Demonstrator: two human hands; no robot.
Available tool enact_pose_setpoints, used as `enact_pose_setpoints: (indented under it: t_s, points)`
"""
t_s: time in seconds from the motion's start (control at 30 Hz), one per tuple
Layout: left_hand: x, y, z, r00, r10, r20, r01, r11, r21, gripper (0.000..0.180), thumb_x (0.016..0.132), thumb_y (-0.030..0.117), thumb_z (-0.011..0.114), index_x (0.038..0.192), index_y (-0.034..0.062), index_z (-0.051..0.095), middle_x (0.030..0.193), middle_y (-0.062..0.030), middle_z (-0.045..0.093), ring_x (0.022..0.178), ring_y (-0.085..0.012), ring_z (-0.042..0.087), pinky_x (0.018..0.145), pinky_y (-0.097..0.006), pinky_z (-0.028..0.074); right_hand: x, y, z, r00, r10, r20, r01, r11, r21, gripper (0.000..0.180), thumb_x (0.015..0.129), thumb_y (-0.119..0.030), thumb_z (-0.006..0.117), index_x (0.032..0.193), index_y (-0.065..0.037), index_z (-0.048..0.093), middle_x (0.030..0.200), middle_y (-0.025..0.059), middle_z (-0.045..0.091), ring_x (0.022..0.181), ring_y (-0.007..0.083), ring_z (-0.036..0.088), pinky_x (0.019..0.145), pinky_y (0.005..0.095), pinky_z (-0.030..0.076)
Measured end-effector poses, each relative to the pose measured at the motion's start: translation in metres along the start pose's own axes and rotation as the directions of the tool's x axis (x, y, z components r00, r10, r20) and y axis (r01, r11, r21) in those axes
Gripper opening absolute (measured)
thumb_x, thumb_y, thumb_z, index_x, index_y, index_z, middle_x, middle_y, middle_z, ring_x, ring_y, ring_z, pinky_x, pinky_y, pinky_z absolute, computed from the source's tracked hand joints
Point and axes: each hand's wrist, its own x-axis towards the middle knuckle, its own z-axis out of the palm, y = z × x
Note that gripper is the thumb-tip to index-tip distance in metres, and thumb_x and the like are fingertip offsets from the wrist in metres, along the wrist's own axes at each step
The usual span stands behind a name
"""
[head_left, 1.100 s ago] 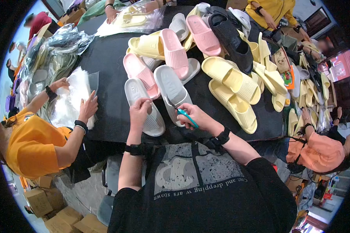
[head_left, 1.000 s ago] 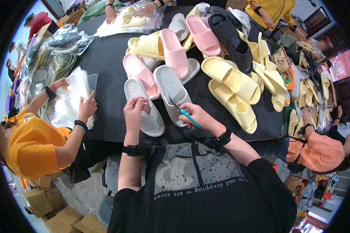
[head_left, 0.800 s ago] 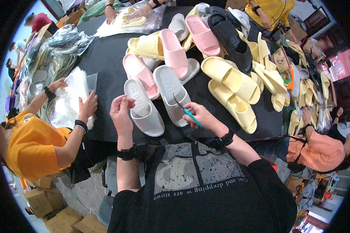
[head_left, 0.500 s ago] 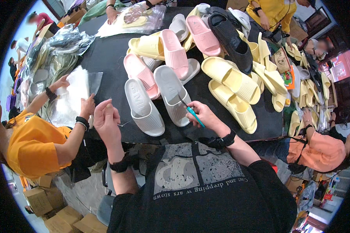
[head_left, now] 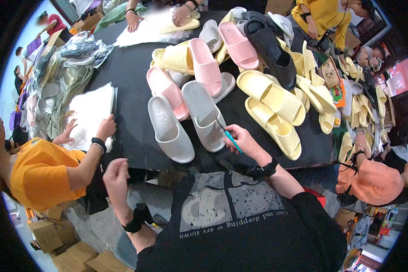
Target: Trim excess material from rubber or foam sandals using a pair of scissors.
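Just right of centre, the right hand [head_left: 242,139] was closed around a teal tool [head_left: 233,142], its dark tip over one of two grey slides [head_left: 197,99] on the tabletop [head_left: 130,106]. The left hand [head_left: 116,177], lower left, was curled; I cannot tell whether it held anything.

A black table [head_left: 131,77] carries two grey slippers [head_left: 174,136] side by side near its close edge. Beyond and to their right lies a heap of pink slippers [head_left: 167,90], yellow slippers [head_left: 272,97] and dark shoes [head_left: 269,47], partly overlapping. A stack of clear bags [head_left: 91,111] lies flat at the left, and pale sheets [head_left: 127,39] lie at the far side.
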Motion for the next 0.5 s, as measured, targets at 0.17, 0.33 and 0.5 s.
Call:
enact_pose_setpoints:
  t_s: [0.17,0.33,0.5]
  points:
    - [-0.005,-0.022,0.019,0.956,0.064,0.285,-0.166,0.921,0.351,0.019,0.084,0.009,0.059,0.099,-0.0019,0.063,0.084,-0.0155,0.064,0.076,-0.0259,0.061,0.070,-0.034,0.048,0.001,0.003,0.004,0.998,-0.057,0.003,0.057,0.998,-0.020,0.038,0.081,-0.017,0.068,0.110,0.000,0.050,0.070,0.0044,0.060,0.054,0.0093,0.056,0.048,0.0241,0.046]
    - [0.016,-0.002,0.075,0.902,0.309,0.300,-0.400,0.860,0.316,0.029,0.078,0.010,0.063,0.105,0.0006,0.061,0.101,-0.0183,0.062,0.097,-0.0366,0.056,0.084,-0.042,0.044,-0.003,0.008,0.002,0.999,-0.041,-0.011,0.040,0.998,-0.056,0.041,0.080,-0.019,0.069,0.112,0.000,0.050,0.072,0.0050,0.060,0.055,0.0100,0.057,0.051,0.0248,0.047]
    - [0.045,-0.014,0.127,0.830,0.281,0.481,-0.488,0.782,0.386,0.044,0.079,0.020,0.064,0.119,0.0062,0.053,0.096,-0.0192,0.063,0.093,-0.0373,0.058,0.080,-0.046,0.043,-0.007,0.010,0.004,0.994,-0.111,-0.023,0.109,0.992,-0.056,0.039,0.083,-0.021,0.067,0.112,-0.003,0.050,0.073,0.0032,0.060,0.054,0.0090,0.056,0.047,0.0233,0.044]
